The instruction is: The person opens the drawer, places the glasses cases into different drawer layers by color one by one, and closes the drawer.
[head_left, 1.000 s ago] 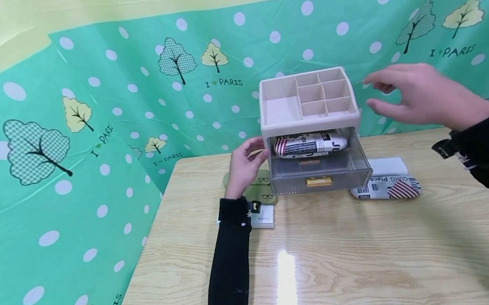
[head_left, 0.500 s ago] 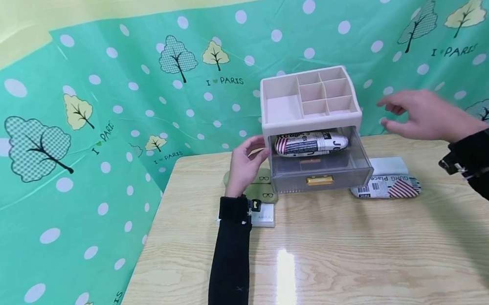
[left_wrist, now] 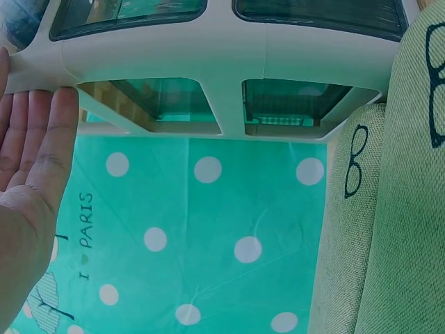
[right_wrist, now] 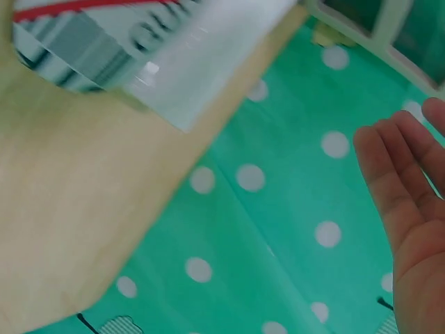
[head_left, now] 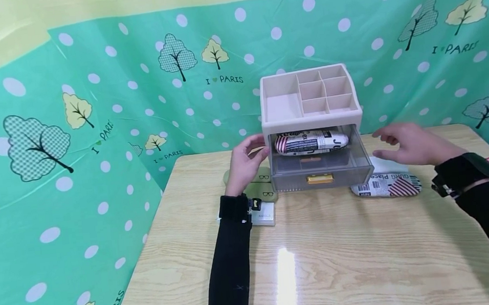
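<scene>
A white desktop organizer (head_left: 312,124) stands at the back of the table, its clear grey drawer (head_left: 293,183) with a gold handle pulled out. A newsprint-patterned glasses case (head_left: 312,142) shows in the opening above the drawer's front. My left hand (head_left: 245,164) touches the organizer's left side; in the left wrist view its fingers (left_wrist: 52,125) lie nearly straight against the white frame (left_wrist: 146,59). Off the right side hovers my right hand (head_left: 409,145), fingers loosely extended, holding nothing. Below it lie a white flat item (head_left: 389,164) and another newsprint glasses case (head_left: 385,186).
Two green fabric cases (head_left: 262,191) printed with glasses lie left of the organizer, partly behind my left hand. A small white box (head_left: 264,214) sits in front of them. A green dotted curtain (head_left: 205,112) hangs behind the wooden table (head_left: 347,255).
My right hand has come down from beside the organizer's top tray to the level of the drawer opening. The left hand keeps its place at the left side.
</scene>
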`<state>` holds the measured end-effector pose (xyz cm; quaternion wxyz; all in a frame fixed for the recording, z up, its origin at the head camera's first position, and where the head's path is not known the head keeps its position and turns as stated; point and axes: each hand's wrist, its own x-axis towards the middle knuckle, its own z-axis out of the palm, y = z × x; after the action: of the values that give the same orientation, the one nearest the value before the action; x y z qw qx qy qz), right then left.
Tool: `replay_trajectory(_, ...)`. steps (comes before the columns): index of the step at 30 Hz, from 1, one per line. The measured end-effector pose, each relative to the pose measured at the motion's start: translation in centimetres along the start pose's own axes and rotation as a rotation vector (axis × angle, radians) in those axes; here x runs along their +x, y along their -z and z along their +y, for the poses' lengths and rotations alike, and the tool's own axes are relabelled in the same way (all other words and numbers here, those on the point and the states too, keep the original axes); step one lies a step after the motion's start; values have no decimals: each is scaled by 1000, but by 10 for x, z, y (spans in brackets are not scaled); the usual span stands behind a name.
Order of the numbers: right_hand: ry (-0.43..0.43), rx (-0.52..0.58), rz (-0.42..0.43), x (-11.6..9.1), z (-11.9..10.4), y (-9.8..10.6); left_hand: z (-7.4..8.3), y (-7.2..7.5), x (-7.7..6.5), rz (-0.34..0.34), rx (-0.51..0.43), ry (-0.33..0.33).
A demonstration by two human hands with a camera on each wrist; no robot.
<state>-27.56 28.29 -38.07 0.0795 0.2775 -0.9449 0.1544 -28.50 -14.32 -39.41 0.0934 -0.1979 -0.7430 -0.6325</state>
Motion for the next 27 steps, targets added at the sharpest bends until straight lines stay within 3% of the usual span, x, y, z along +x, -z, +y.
replay_trajectory(14,-32,63,-140,-18,9,-45,-2,2,0,-9,-23,-22)
replay_trajectory(27,4,8,-215,-23,1,-57,-3,2,-1,-20,-21,-51)
